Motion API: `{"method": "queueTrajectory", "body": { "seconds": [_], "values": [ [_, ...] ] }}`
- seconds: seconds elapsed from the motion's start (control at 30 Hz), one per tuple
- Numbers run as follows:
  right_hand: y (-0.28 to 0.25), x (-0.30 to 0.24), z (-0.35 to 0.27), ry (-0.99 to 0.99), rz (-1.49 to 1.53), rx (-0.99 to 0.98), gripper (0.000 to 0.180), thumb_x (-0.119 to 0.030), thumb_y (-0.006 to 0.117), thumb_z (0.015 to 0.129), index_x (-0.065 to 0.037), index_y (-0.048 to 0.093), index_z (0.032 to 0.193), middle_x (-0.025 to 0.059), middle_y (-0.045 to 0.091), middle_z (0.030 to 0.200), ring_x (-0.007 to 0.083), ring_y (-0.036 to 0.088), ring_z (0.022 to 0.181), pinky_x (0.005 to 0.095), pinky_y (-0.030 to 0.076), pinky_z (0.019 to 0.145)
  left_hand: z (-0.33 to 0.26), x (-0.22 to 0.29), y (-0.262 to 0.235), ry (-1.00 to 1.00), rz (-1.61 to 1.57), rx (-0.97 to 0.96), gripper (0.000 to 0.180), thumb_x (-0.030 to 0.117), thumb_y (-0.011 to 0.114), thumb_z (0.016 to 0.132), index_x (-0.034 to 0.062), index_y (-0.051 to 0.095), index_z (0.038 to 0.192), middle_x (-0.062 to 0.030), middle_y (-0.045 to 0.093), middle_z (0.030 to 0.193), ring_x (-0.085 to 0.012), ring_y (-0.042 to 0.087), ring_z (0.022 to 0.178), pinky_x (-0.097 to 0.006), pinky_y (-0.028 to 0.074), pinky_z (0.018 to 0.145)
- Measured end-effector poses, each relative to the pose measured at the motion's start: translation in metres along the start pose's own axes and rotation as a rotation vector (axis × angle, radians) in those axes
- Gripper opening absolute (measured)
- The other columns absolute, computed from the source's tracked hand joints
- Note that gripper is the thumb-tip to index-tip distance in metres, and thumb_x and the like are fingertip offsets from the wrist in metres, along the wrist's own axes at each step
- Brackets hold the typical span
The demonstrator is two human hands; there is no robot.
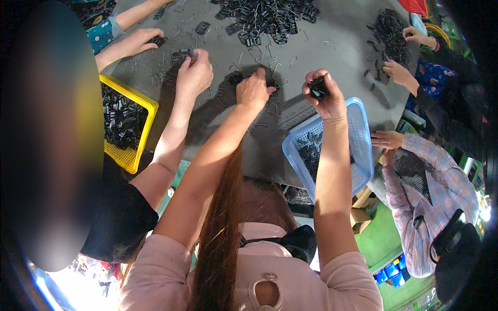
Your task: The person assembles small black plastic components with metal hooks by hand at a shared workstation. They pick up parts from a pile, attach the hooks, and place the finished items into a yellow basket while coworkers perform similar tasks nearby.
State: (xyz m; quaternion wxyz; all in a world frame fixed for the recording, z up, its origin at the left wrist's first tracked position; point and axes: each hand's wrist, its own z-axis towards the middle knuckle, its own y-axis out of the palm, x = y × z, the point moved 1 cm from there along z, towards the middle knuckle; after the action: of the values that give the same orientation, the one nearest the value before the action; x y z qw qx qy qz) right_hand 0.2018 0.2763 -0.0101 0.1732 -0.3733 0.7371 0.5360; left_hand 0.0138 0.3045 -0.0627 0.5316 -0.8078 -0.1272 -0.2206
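My right hand (329, 99) is raised over the blue basket (369, 140), palm up, its fingers curled round a small bunch of black clips (317, 89). Lower on the table rests my left hand (252, 91), back upward, fingers bent down and thumb out to the right. Dark pieces (234, 78) show beside its fingers, but what lies under them is hidden. Around it are scattered bent wire hooks (293, 63). More black pieces (311, 150) lie inside the blue basket, partly behind my right forearm.
A large heap of black clips (270, 18) covers the far middle of the grey table (337, 46). At left, a yellow basket (151, 111) holds many more. Co-workers' hands (194, 72) work at the left and others (399, 72) at the right, beside a dark pile (389, 36).
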Motion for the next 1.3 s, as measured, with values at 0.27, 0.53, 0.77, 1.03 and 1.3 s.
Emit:
{"method": "queueTrajectory", "body": {
  "seconds": [0.27, 0.53, 0.77, 1.03, 1.3],
  "values": [
    [0.003, 0.014, -0.006, 0.026, 0.241, -0.047, 0.023, -0.029, 0.055, 0.088, -0.010, 0.052, 0.100, 0.0095, 0.058, 0.095, 0.0273, 0.061, 0.089, 0.0232, 0.046, 0.047, 0.006, -0.013, -0.030, -0.351, -1.227, -0.481, 0.021, 0.025, 0.066, 0.079, 0.0052, 0.064, 0.086, 0.0029, 0.051, 0.060, -0.0057, 0.045, 0.053, -0.022, 0.032, 0.044],
    [0.004, 0.019, -0.011, 0.077, 0.111, 0.020, 0.009, -0.014, 0.054, 0.088, -0.008, 0.052, 0.094, 0.0092, 0.057, 0.103, 0.0282, 0.062, 0.092, 0.0220, 0.051, 0.048, 0.001, -0.034, -0.037, -0.384, -1.032, -0.483, 0.017, 0.024, 0.066, 0.079, 0.0081, 0.061, 0.084, 0.0055, 0.048, 0.061, -0.0047, 0.042, 0.052, -0.019, 0.028, 0.044],
    [0.010, 0.009, 0.005, 0.032, 0.145, 0.155, 0.007, -0.013, 0.055, 0.085, -0.011, 0.052, 0.092, 0.0062, 0.059, 0.100, 0.0234, 0.062, 0.088, 0.0207, 0.046, 0.048, -0.018, -0.045, -0.062, -0.036, -1.888, -0.689, 0.016, 0.016, 0.057, 0.079, 0.0065, 0.051, 0.091, -0.0089, 0.055, 0.101, -0.0211, 0.053, 0.084, -0.022, 0.042, 0.048],
    [0.046, 0.034, 0.104, 0.400, -1.469, 0.289, 0.036, -0.032, 0.065, 0.079, -0.009, 0.058, 0.106, 0.0094, 0.065, 0.094, 0.0202, 0.064, 0.084, 0.0318, 0.051, 0.067, -0.024, -0.073, -0.033, -0.162, -2.047, -0.487, 0.009, 0.015, 0.060, 0.083, 0.0128, 0.055, 0.091, -0.0043, 0.055, 0.091, -0.0244, 0.059, 0.090, -0.028, 0.055, 0.058],
    [0.056, 0.041, 0.132, 0.291, -1.842, 0.348, 0.043, -0.040, 0.069, 0.072, -0.006, 0.063, 0.098, 0.0119, 0.066, 0.093, 0.0248, 0.065, 0.083, 0.0356, 0.052, 0.071, -0.031, -0.084, -0.024, -0.500, -1.337, -0.175, 0.012, 0.011, 0.058, 0.084, 0.0095, 0.058, 0.096, -0.0025, 0.061, 0.089, -0.0161, 0.061, 0.076, -0.026, 0.049, 0.056]
  ]
}}
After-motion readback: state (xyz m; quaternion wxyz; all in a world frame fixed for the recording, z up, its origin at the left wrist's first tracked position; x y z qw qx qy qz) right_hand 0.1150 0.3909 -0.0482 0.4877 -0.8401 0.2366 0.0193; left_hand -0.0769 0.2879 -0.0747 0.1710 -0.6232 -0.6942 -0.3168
